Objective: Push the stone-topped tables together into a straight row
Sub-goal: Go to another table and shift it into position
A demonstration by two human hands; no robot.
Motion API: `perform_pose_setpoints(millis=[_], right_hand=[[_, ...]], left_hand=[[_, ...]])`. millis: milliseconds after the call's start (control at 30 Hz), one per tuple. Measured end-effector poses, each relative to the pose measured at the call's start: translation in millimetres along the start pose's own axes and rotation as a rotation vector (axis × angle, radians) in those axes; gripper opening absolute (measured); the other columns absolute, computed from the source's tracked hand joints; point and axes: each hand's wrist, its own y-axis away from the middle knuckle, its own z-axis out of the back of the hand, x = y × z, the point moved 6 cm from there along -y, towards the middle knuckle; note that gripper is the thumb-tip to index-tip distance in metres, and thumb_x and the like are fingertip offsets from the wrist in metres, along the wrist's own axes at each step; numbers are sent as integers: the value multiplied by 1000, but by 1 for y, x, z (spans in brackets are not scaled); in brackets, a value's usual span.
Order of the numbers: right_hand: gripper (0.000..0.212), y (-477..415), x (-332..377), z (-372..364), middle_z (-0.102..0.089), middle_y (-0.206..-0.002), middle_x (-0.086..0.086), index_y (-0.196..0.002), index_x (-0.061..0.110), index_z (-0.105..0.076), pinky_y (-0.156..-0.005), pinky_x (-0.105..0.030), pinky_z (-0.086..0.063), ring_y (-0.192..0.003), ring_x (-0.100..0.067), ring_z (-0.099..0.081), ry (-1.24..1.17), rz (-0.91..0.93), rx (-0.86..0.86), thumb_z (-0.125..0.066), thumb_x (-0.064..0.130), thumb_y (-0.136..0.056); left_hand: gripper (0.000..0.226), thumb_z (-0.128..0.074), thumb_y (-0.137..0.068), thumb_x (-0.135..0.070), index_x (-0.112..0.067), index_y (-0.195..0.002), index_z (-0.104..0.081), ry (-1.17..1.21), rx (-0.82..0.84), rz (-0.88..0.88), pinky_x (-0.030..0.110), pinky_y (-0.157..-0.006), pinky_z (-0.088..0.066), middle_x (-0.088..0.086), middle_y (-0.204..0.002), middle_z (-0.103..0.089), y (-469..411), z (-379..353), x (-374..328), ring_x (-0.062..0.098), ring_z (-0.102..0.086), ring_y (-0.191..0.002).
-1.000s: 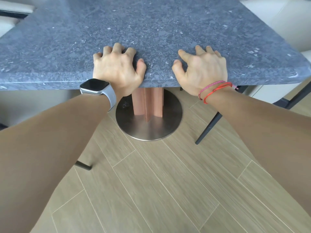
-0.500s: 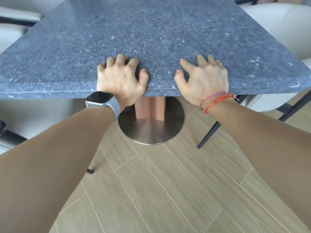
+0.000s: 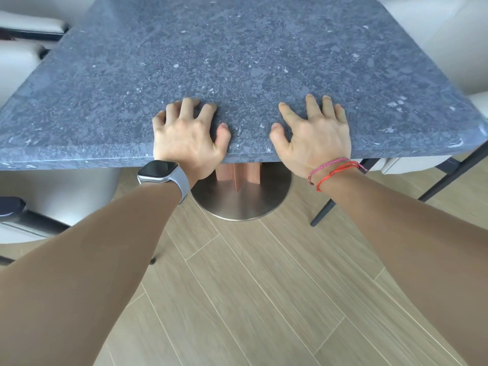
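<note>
One grey speckled stone-topped table fills the upper half of the view, standing on a copper-coloured pedestal with a round steel base. My left hand, with a watch on its wrist, presses on the top just inside the near edge, fingers spread and arched. A little to its right, my right hand, with red and pink strings at the wrist, lies on the top the same way. Neither hand wraps round the edge. No second table is in view.
A pale padded chair with a dark frame stands at the left, partly under the table. Another pale chair stands at the right, its dark leg close to the steel base. Wood-look plank floor lies below me.
The table edge and both hands now sit lower in the frame, and more of the left chair shows. Both hands keep the same places on the top.
</note>
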Motion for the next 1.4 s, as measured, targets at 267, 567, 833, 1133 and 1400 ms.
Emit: perform_pose_setpoints(millis=[267, 567, 833, 1133, 1400], right_hand=[[61, 2, -1, -3, -42, -152, -25, -145, 31, -52, -118, -57, -20, -142, -47, -33, -21, -7, 30, -27, 55, -94], [54, 2, 0, 2, -47, -148, -26, -139, 28, -59, -115, -59, -25, -138, -49, -39, -49, -5, -14, -39, 51, -95], [54, 0, -1, 4, -46, -148, -27, -140, 27, -59, -114, -60, -26, -139, -50, -38, -51, 0, 3, -40, 50, -95], [51, 0, -1, 7, -49, -146, -28, -136, 24, -63, -113, -62, -29, -137, -51, -40, -71, 3, -18, -46, 48, -94], [51, -2, 1, 10, -48, -146, -30, -135, 22, -64, -112, -65, -30, -137, -54, -39, -128, -35, 47, -49, 46, -92]], left_hand=[[59, -32, -93, -55, -22, -134, -58, -10, 61, 8, 53, -107, -34, 9, -138, -55, 0, 3, -2, 39, -47, -126], [58, -37, -94, -53, -20, -137, -56, -29, 117, 23, 55, -110, -33, 11, -141, -53, -2, 4, -1, 40, -46, -130], [57, -40, -93, -52, -18, -135, -59, -37, 118, 6, 55, -107, -34, 13, -140, -55, -5, 4, -1, 41, -47, -131], [58, -41, -91, -51, -17, -136, -58, -24, 154, 8, 59, -109, -33, 14, -142, -54, -5, 2, 0, 42, -44, -135], [59, -41, -91, -52, -17, -137, -56, 4, 203, 4, 61, -110, -31, 14, -143, -52, -6, -1, 2, 43, -43, -136]])
